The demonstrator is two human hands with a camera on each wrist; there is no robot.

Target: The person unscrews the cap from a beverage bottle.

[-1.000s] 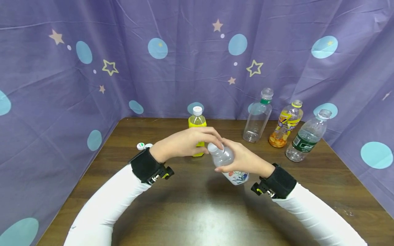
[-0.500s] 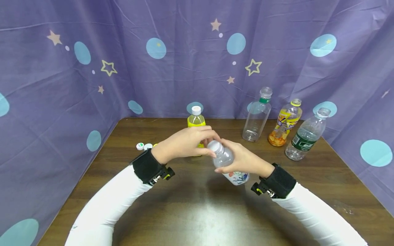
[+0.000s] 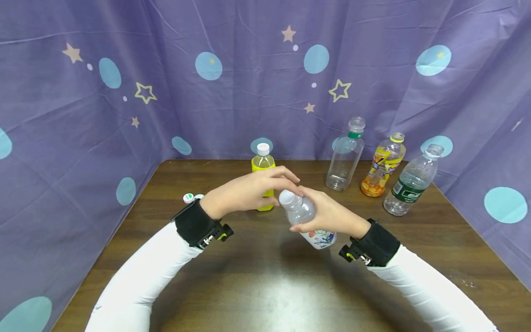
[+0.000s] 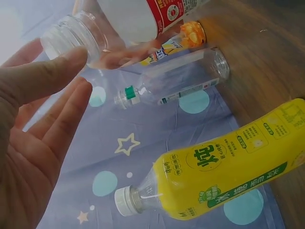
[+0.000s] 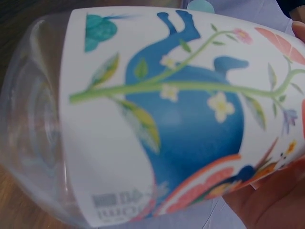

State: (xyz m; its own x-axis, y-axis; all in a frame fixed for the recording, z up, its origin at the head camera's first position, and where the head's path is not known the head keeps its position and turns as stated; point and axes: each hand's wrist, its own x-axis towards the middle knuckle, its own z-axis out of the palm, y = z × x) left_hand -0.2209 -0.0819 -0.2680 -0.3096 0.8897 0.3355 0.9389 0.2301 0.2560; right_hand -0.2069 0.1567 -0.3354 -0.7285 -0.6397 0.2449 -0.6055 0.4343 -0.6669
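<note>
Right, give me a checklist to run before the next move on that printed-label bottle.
1. Right hand grips the printed-label bottle round its body: ok.
2. Bottle held off the table, tilted with its neck toward the left hand: ok.
3. Bottle mouth bare, threads showing, no cap on it: ok.
4. Left hand fingertips at the mouth: ok; whether they hold a cap: cannot tell.
5. Yellow bottle standing capped just behind the left hand, close to its path: not ok.
6. Loose caps on the table beside the left wrist, within sight: ok.
</note>
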